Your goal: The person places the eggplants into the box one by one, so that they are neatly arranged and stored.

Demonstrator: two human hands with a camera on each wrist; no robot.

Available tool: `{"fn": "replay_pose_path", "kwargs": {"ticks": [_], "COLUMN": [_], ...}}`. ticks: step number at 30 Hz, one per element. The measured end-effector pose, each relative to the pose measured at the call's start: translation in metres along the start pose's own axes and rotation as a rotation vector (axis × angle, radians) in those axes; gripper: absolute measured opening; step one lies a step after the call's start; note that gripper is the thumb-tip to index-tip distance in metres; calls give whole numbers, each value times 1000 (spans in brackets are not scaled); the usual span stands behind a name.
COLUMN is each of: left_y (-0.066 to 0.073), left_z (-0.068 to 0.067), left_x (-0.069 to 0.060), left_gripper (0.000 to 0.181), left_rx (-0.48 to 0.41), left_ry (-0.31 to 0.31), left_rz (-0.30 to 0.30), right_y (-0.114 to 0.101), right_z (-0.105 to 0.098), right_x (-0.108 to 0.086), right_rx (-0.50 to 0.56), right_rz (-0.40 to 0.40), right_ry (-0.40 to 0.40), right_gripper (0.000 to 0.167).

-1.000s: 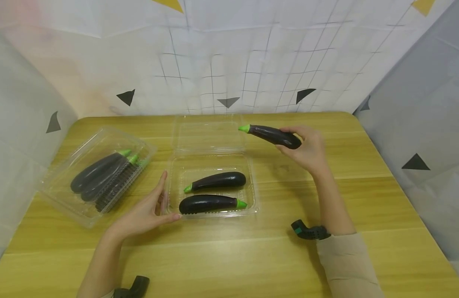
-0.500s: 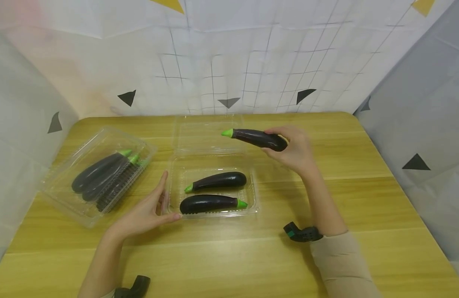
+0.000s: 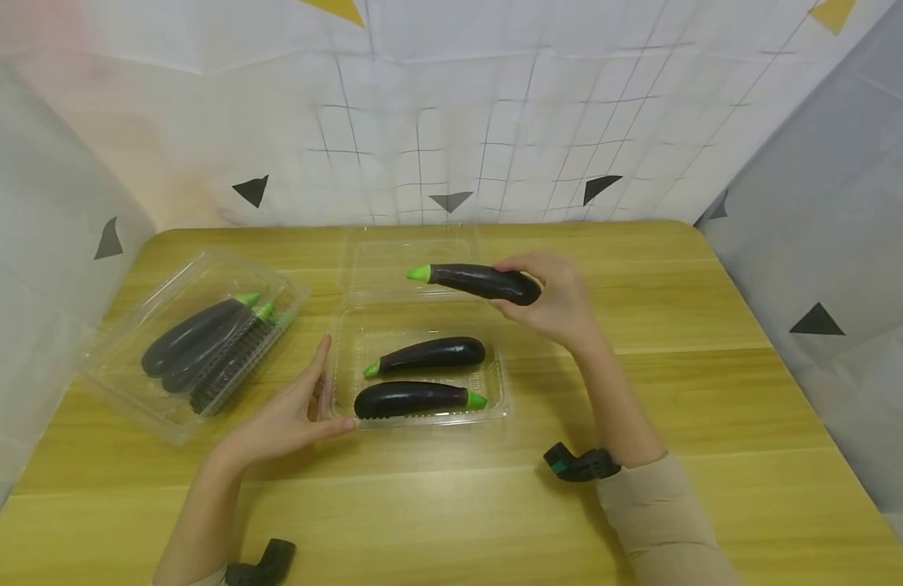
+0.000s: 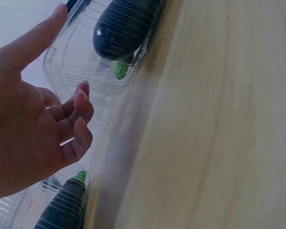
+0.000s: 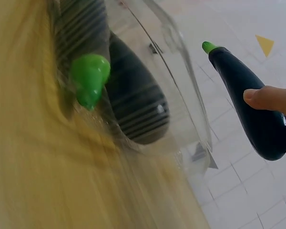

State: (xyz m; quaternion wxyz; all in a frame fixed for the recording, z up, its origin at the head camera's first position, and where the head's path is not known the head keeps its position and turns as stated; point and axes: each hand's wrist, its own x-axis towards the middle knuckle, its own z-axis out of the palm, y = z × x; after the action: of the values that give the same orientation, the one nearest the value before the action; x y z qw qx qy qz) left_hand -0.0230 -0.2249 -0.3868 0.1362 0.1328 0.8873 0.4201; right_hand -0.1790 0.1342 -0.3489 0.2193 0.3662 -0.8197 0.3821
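My right hand (image 3: 550,297) grips an eggplant (image 3: 481,282) by its thick dark end, the green tip pointing left. It is held above the hinge side of an open clear plastic clamshell box (image 3: 420,306). Inside the box lie two more eggplants: the far one (image 3: 433,354) has its green tip to the left, the near one (image 3: 411,399) to the right. My left hand (image 3: 286,415) rests at the box's near left corner, thumb on the front edge and index finger along the left side. In the left wrist view its other fingers (image 4: 81,105) curl loosely.
A second clear box (image 3: 195,268), lid down, stands tilted at an angle on the left with several eggplants (image 3: 195,338) inside. The open box's lid (image 3: 415,252) lies back on the wooden table (image 3: 678,391) toward the white wall cloth (image 3: 451,98).
My right hand has carried its eggplant left and slightly nearer, from right of the open box to above its hinge side. My left hand and both boxes have stayed in place.
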Motion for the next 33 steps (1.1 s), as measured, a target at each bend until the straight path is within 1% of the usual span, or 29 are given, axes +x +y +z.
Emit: {"fn": "replay_pose_path", "kwargs": {"ticks": [4, 7, 17, 23, 27, 30, 33], "left_y": [-1, -1, -1, -1, -1, -1, -1], "left_z": [0, 0, 1, 1, 1, 1, 1], "left_x": [0, 0, 1, 0, 0, 0, 0], "left_gripper": [117, 117, 118, 118, 118, 117, 117], "left_rx": [-1, 3, 1, 6, 7, 9, 8], "left_ry": [-2, -1, -1, 1, 0, 0, 0], "left_rz": [0, -2, -7, -10, -14, -16, -19], "right_y": [-4, -7, -24, -29, -30, -30, -29], "right_z": [7, 13, 30, 38, 43, 48, 52], "right_x": [1, 1, 0, 1, 1, 0, -1], "right_rx": [26, 31, 89, 71, 50, 56, 67], "right_rz": [-38, -48, -9, -17, -14, -9, -6], "right_ry": [-14, -32, -109, -129, -159, -179, -184], "right_gripper": [43, 43, 43, 43, 42, 42, 43]}}
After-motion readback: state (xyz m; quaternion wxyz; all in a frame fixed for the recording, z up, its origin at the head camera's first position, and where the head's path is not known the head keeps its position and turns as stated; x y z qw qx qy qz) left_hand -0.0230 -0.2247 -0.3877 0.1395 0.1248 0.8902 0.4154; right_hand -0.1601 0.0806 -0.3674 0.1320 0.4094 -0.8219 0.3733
